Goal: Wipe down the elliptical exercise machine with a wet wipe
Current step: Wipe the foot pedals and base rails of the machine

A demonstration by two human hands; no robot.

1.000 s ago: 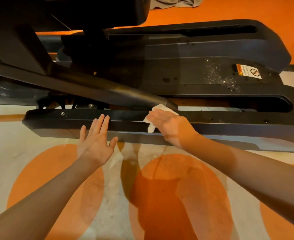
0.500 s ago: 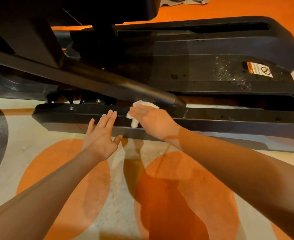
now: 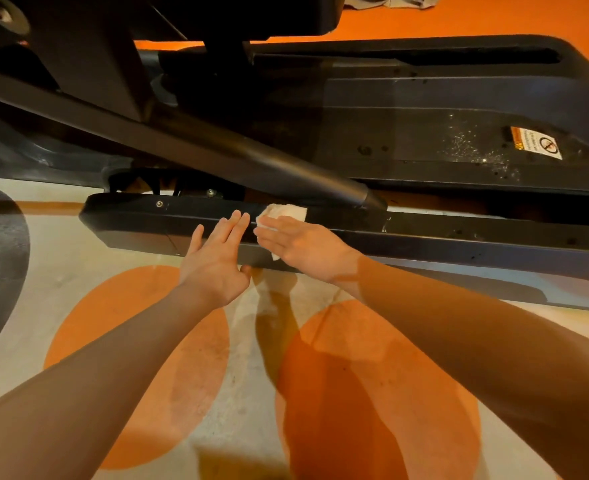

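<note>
The right hand [image 3: 303,245] lay flat on the near black rail [image 3: 459,237] of the elliptical machine [image 3: 424,98], pressing a white wet wipe [image 3: 286,212] against the rail's top edge. Its fingers [image 3: 269,232] were straight and close together, pointing toward the rail's rounded end; the wipe showed beyond the fingertips, and a small corner of it hung below the palm over the rail's side face. The wipe sat just beside the lower end of the slanted black bar [image 3: 251,157] that comes down onto the rail.

The left hand [image 3: 215,261] was held open just beside the right one, on the side toward the rail's rounded end, its fingers straight and pressed together and its thumb out to the side. Whether it touched the rail cannot be told. It held nothing.

Behind the rail, the machine's rear cover bore an orange and white warning sticker [image 3: 535,143] with pale specks beside it. In front of the rail, the floor [image 3: 43,289] was pale with large orange circles.
</note>
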